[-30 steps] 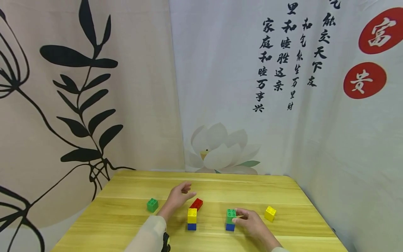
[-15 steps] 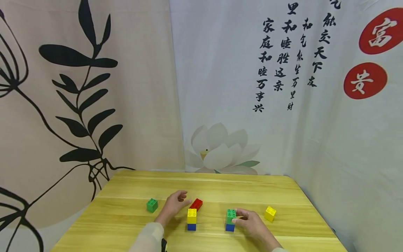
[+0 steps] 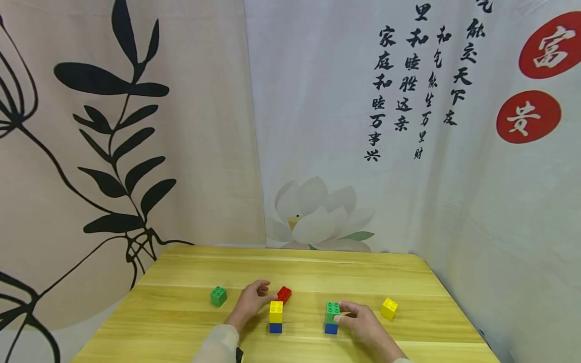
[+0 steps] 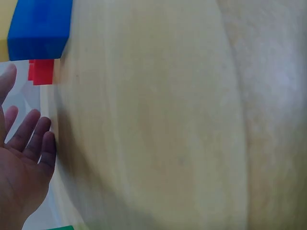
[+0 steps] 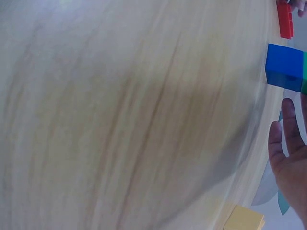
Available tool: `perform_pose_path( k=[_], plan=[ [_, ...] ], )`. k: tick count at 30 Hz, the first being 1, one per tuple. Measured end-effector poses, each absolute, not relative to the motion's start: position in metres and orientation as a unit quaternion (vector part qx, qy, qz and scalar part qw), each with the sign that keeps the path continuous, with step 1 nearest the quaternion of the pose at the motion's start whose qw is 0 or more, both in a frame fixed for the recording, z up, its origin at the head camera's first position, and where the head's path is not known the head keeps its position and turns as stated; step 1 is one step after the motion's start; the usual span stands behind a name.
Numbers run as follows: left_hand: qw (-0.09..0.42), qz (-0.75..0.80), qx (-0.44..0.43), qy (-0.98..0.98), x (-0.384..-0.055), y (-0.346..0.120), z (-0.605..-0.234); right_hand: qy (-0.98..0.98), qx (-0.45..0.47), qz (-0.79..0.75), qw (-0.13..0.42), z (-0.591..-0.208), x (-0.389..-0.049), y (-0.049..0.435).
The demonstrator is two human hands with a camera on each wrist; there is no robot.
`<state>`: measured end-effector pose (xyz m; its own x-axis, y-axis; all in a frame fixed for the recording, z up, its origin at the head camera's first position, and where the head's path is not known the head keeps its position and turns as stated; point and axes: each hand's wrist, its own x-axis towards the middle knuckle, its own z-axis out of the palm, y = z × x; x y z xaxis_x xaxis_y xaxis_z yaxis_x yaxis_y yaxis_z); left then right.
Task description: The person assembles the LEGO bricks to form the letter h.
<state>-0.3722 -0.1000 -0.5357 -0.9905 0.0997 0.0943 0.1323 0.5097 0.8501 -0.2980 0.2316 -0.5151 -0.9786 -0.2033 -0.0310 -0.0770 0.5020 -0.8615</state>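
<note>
In the head view my right hand [image 3: 360, 321] pinches a green toy brick [image 3: 333, 309] between thumb and fingers. That brick sits on a blue brick [image 3: 331, 328], whose side also shows in the right wrist view beyond the fingers. My left hand [image 3: 252, 301] is left of a second stack, a yellow brick [image 3: 276, 308] on a blue brick [image 3: 275, 327]. Its thumb tip points at the stack's top, and its fingers are loosely bent around nothing. Just behind this stack lies a red brick [image 3: 284, 294], partly hidden by the yellow one.
A loose green brick [image 3: 218, 296] lies on the wooden table [image 3: 218, 267] left of my left hand. To the right of my right hand lies a loose yellow brick [image 3: 389, 309]. A printed cloth [image 3: 209, 126] hangs behind the table's far edge.
My left hand has come down and nearer to me, from above and behind the red brick to beside the yellow and blue stack. My right hand keeps its hold on the green brick.
</note>
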Motion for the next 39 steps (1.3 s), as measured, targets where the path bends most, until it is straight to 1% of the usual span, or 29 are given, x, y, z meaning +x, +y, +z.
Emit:
perform_pose_path(
  k=[8, 16, 26, 39],
  plan=[
    [0.019, -0.490, -0.060, -0.870, -0.3742, -0.0993, -0.5419, 0.863, -0.082, -0.493, 0.067, -0.5156, -0.2978, 0.2313],
    [0.047, -0.485, -0.059, -0.871, -0.3766, -0.1027, -0.5425, 0.864, -0.083, -0.492, 0.063, -0.5148, -0.2970, 0.2298],
    [0.018, -0.478, -0.077, -0.875, -0.3766, -0.1033, -0.5427, 0.866, -0.079, -0.489, 0.068, -0.5135, -0.2970, 0.2301],
    [0.030, -0.447, -0.094, -0.889, -0.3779, -0.0996, -0.5465, 0.866, -0.075, -0.489, 0.066, -0.5153, -0.2984, 0.2301]
  ],
)
